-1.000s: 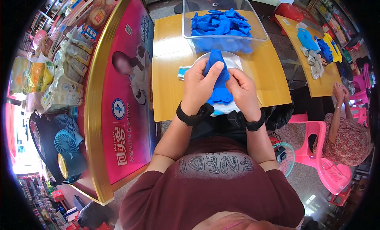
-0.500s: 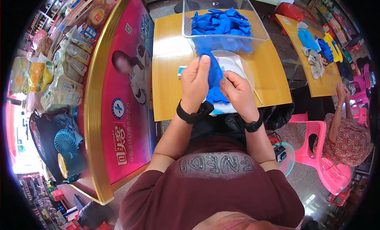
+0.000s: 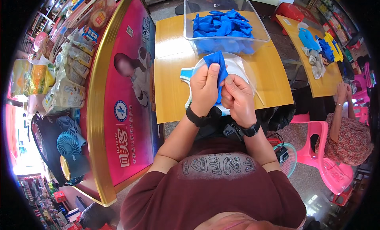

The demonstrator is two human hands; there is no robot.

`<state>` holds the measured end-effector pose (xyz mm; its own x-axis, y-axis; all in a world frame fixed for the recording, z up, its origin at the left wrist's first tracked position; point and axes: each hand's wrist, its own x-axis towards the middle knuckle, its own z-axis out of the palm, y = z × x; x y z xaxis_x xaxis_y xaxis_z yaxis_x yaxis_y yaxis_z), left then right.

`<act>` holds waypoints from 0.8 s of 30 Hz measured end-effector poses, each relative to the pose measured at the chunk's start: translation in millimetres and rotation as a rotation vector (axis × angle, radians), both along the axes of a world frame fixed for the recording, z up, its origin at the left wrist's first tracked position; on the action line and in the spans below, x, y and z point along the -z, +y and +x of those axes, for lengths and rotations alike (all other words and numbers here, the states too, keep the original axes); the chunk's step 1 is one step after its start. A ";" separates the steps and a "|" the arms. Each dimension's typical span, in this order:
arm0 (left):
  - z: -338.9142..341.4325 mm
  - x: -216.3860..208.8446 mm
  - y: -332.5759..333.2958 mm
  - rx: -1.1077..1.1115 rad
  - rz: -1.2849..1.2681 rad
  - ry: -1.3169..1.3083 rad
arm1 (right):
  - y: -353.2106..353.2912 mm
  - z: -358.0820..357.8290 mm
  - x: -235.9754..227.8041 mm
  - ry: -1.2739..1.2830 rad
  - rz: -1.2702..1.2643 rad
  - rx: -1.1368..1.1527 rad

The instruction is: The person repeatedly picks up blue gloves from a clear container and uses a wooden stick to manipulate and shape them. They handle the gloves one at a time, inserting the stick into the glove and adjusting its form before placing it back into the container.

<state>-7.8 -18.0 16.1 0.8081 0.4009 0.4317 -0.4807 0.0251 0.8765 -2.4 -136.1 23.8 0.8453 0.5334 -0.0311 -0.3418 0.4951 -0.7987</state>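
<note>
A folded piece of blue cloth (image 3: 216, 60) is stretched between my two hands above the near part of the wooden table (image 3: 170, 99). My left hand (image 3: 205, 84) is closed on it, thumb pressed along its top. Lower down, my right hand (image 3: 239, 98) pinches its right edge between thumb and bent fingers. Beneath my hands lies a round whitish, partly see-through disc or plate (image 3: 246, 68), mostly covered. Beside my left hand, a white item with a light blue end (image 3: 186, 73) sticks out. Its kind I cannot make out.
A clear plastic box (image 3: 253, 39) holding many blue cloth pieces (image 3: 223, 26) stands just beyond my hands. A thin stick (image 3: 259, 98) lies at the right. A pink-fronted counter (image 3: 122, 91) borders the left. Another person sits at the right by a pink chair (image 3: 312, 147).
The blue cloth has been drawn up tighter, and its lower part no longer spreads over the disc. My right fingers have curled in. More of the white and light blue item shows.
</note>
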 end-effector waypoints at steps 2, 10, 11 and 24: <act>-3.0 -1.8 -1.0 0.000 0.003 0.002 | -0.5 -1.5 -0.8 -0.019 0.008 0.002; -6.4 -3.5 7.1 0.046 0.131 -0.026 | -2.6 -5.2 -6.0 -0.080 0.014 -0.005; -5.2 -4.0 12.2 0.088 0.080 0.005 | -4.5 -3.2 -7.9 -0.098 -0.008 -0.012; -12.8 -24.2 9.2 -0.006 -0.239 0.031 | 3.6 -4.7 1.4 -0.149 -0.137 -0.002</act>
<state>-20.6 -8.8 40.3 0.8168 0.4935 0.2987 -0.4543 0.2312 0.8603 -7.1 -132.6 22.5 0.8450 0.5344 0.0214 -0.2160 0.3775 -0.9005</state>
